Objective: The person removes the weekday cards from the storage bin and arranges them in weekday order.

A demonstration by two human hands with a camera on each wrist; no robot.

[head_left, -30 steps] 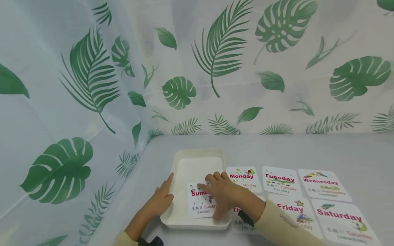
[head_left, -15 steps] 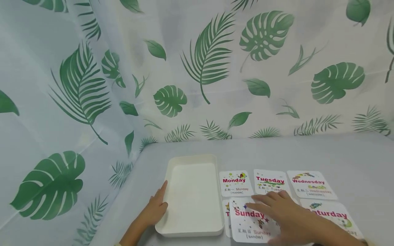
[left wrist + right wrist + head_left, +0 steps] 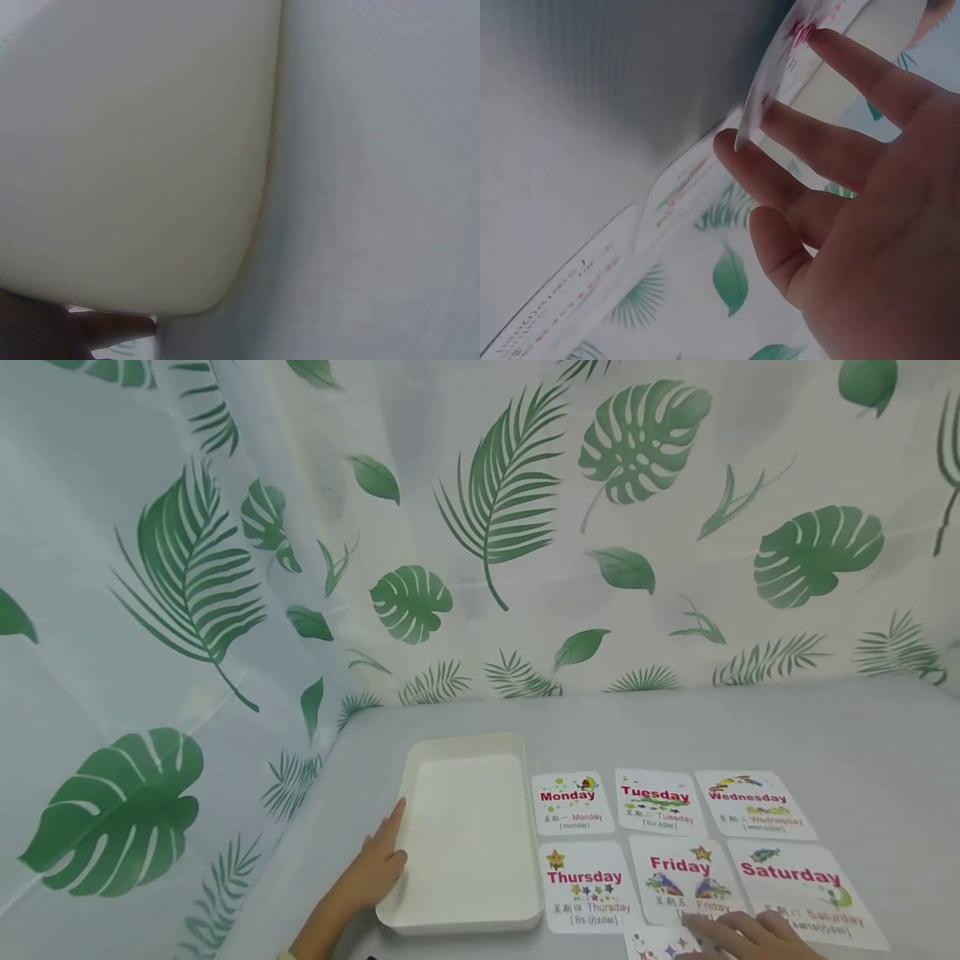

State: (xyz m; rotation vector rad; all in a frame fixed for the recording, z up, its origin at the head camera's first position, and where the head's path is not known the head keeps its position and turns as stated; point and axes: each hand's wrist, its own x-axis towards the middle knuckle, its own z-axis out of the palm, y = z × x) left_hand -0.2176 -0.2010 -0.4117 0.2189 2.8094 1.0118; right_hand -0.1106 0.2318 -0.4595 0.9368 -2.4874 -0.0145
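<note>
A white tray (image 3: 472, 835) stands in the head view's lower middle. Along its left rim rests my left hand (image 3: 371, 870), index finger stretched forward; the left wrist view shows the tray's outer wall (image 3: 150, 165) and part of the fingers (image 3: 112, 327). At the bottom edge, my right hand (image 3: 750, 937) holds the Sunday card (image 3: 651, 943) just below the Friday card (image 3: 682, 881); only its starry upper part shows. In the right wrist view the fingertips are at the tilted card's edge (image 3: 769, 90), the thumb hidden.
Right of the tray lie Monday (image 3: 572, 806), Tuesday (image 3: 656, 802) and Wednesday (image 3: 753, 806) cards in a back row. Thursday (image 3: 588, 887) and Saturday (image 3: 806, 893) cards flank Friday in front. A leaf-printed curtain (image 3: 525, 635) rises behind the grey table (image 3: 600, 727).
My right hand has lifted the Sunday card out of the tray and carried it right, then toward me, below Friday. The tray now holds nothing. My left hand stays at its rim.
</note>
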